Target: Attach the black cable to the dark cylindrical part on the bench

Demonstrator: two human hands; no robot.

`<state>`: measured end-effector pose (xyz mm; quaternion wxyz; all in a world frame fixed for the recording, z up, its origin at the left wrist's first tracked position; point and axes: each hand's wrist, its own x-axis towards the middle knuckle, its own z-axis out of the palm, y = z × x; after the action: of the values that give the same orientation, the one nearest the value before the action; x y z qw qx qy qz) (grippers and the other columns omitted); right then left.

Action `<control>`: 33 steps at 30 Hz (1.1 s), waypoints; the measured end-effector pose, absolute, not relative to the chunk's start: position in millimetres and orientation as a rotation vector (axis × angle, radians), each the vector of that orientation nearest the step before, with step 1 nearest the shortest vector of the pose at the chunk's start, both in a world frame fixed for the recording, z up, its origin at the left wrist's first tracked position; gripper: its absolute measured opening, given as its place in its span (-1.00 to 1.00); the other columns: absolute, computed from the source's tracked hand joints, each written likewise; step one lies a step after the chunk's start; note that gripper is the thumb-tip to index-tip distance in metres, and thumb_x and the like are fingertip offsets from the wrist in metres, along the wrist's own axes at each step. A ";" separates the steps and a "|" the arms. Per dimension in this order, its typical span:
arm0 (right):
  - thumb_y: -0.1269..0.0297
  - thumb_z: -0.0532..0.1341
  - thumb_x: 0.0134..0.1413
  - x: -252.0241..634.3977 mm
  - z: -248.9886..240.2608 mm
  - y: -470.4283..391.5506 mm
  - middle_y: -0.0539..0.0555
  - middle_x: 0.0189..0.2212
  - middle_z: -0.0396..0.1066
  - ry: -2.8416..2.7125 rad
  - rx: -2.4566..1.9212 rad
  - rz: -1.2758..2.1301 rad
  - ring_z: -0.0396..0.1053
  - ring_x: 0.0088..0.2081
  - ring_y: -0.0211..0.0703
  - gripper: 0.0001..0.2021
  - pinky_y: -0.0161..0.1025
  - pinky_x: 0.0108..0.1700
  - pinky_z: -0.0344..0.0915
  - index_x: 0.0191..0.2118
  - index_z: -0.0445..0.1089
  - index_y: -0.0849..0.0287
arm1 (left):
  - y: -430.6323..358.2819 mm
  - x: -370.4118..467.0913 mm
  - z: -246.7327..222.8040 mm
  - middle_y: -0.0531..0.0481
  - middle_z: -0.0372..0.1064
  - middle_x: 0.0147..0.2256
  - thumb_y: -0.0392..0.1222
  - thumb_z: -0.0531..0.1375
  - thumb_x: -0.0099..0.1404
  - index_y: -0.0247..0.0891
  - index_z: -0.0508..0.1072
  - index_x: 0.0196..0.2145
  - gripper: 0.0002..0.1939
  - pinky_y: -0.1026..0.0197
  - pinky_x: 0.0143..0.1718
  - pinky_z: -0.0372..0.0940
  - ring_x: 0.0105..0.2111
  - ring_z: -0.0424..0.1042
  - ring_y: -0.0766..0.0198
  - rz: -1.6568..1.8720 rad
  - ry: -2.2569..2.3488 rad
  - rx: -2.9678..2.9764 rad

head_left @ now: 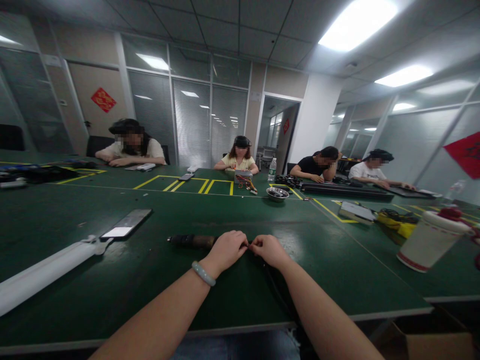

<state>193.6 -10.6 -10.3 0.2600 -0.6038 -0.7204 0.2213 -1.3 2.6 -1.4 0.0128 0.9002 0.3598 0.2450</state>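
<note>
A dark electric screwdriver (193,241) lies on the green table, its bit pointing left. My left hand (229,247), with a pale bangle at the wrist, is closed over the tool's rear end and hides it. Close beside it, my right hand (269,250) pinches the black cord (275,282) near the tool's tail. The fingertips of both hands nearly meet, and the small part between them is too hidden to make out. From under my right hand the cord runs down toward the table's near edge.
At left, a phone (129,223) rests on a white holder arm (48,272). A metal bowl (277,194) and a water bottle (272,170) stand ahead. A large white cup (431,240) is at right. Several people sit across the table (150,300).
</note>
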 end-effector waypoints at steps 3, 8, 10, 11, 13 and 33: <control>0.20 0.21 0.07 194.9 -12.6 -9.0 -0.01 -0.52 0.50 -1.948 -1.614 0.639 0.39 -0.50 -0.29 -0.81 -0.40 -0.47 0.16 -0.36 0.52 0.17 | 2.0 -2.0 -0.9 0.02 0.39 -0.26 -0.24 0.17 0.28 -0.21 0.39 -0.27 -0.96 0.17 -0.20 0.23 -0.24 0.36 0.23 0.765 1.121 2.801; 0.18 0.20 0.09 197.0 -13.7 -8.2 0.01 -0.51 0.50 -1.972 -1.596 0.658 0.40 -0.48 -0.28 -0.79 -0.40 -0.46 0.16 -0.35 0.51 0.18 | 3.5 -1.9 -1.8 0.01 0.40 -0.26 -0.21 0.18 0.28 -0.21 0.40 -0.27 -0.94 0.16 -0.19 0.23 -0.22 0.36 0.21 0.772 1.141 2.806; 0.19 0.21 0.08 196.7 -13.1 -9.0 0.01 -0.50 0.51 -1.997 -1.591 0.625 0.40 -0.47 -0.27 -0.81 -0.40 -0.45 0.17 -0.35 0.51 0.18 | 4.4 -1.7 -2.2 0.00 0.40 -0.25 -0.21 0.17 0.29 -0.21 0.41 -0.26 -0.93 0.16 -0.18 0.23 -0.22 0.36 0.21 0.769 1.141 2.800; 0.20 0.21 0.08 196.2 -12.7 -9.4 0.01 -0.49 0.51 -2.014 -1.588 0.599 0.40 -0.46 -0.27 -0.82 -0.40 -0.45 0.17 -0.34 0.51 0.17 | 4.6 -1.7 -2.3 0.00 0.40 -0.25 -0.21 0.17 0.29 -0.21 0.41 -0.26 -0.93 0.16 -0.17 0.23 -0.22 0.37 0.21 0.765 1.139 2.796; 0.23 0.22 0.06 195.1 -12.0 -10.1 0.00 -0.47 0.50 -2.050 -1.590 0.548 0.40 -0.45 -0.27 -0.84 -0.39 -0.44 0.17 -0.34 0.52 0.16 | 4.8 -2.0 -2.0 0.00 0.40 -0.25 -0.21 0.17 0.29 -0.20 0.42 -0.26 -0.93 0.16 -0.17 0.23 -0.22 0.37 0.21 0.756 1.125 2.790; 0.22 0.19 0.11 192.6 1.6 -17.8 0.00 -0.41 0.51 -2.128 -1.643 0.418 0.40 -0.40 -0.24 -0.82 -0.36 -0.39 0.16 -0.27 0.55 0.09 | 3.4 -2.1 -0.1 0.00 0.41 -0.24 -0.25 0.14 0.31 -0.22 0.45 -0.26 -0.92 0.17 -0.15 0.24 -0.21 0.37 0.23 0.726 1.098 2.802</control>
<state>192.6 -17.8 1.6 0.2089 -0.5907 -0.7648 0.1501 -2.1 3.4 -0.1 0.0230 0.9049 0.3545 0.2345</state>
